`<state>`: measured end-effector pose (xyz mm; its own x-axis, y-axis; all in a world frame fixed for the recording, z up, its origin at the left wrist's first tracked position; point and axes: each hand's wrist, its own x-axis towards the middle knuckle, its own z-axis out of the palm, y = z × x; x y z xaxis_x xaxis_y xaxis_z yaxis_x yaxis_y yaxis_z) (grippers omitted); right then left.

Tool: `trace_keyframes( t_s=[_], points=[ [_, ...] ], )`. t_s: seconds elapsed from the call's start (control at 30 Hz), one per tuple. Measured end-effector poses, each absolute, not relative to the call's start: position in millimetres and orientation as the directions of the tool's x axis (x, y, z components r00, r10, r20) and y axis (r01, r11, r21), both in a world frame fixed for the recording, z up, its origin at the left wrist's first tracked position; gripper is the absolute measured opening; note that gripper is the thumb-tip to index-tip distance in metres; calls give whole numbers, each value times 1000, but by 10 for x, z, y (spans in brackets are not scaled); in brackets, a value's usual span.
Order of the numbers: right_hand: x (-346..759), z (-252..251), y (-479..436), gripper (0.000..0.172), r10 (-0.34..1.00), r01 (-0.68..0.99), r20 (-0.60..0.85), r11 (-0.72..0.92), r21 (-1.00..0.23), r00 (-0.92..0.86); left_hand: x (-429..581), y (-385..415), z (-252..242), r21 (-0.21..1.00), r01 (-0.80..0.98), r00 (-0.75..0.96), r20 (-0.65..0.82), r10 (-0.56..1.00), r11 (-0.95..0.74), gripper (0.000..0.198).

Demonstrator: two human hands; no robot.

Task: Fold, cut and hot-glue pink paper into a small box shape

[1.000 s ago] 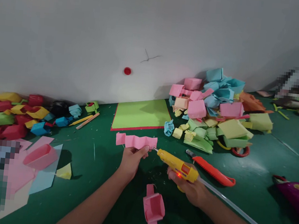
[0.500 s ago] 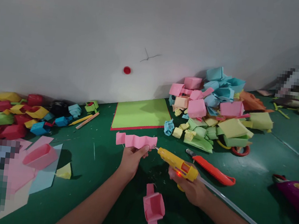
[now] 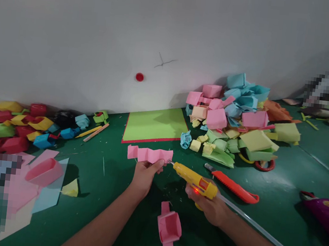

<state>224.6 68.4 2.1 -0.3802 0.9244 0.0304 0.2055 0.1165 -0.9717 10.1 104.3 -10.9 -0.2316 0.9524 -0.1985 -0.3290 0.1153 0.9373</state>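
Note:
Pinched in my left hand (image 3: 144,177) is a folded strip of pink paper (image 3: 151,155), its creases running across its length. My right hand (image 3: 211,206) is wrapped around a yellow hot glue gun (image 3: 195,179) with a red light glowing on it. The gun's metal nozzle is at the right end of the strip, by my left fingertips; I cannot tell if it touches. A long clear glue stick (image 3: 262,226) runs out of the gun's back. Below my hands lies a small pink paper box (image 3: 170,227) with a tab at each end.
A red utility knife (image 3: 235,186) lies right of the glue gun. Behind it are piled folded paper pieces (image 3: 217,118) and scissors (image 3: 265,165). Green and red sheets (image 3: 155,126) lie against the white wall (image 3: 102,46). Colourful paper boxes (image 3: 15,144) and pink sheets (image 3: 21,194) are at left.

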Motion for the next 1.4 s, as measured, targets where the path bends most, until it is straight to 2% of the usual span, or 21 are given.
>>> trace_keyframes(
  t_s=[1.0, 1.4],
  points=[
    [2265, -81, 651, 45, 948, 260, -77, 7, -966, -309, 114, 1040, -87, 937, -334, -262, -196, 945, 102, 28],
    [2273, -101, 664, 44, 948, 278, -54, 37, -960, -314, 116, 1039, -52, 945, -309, -266, -193, 945, 106, 29]
  ],
)
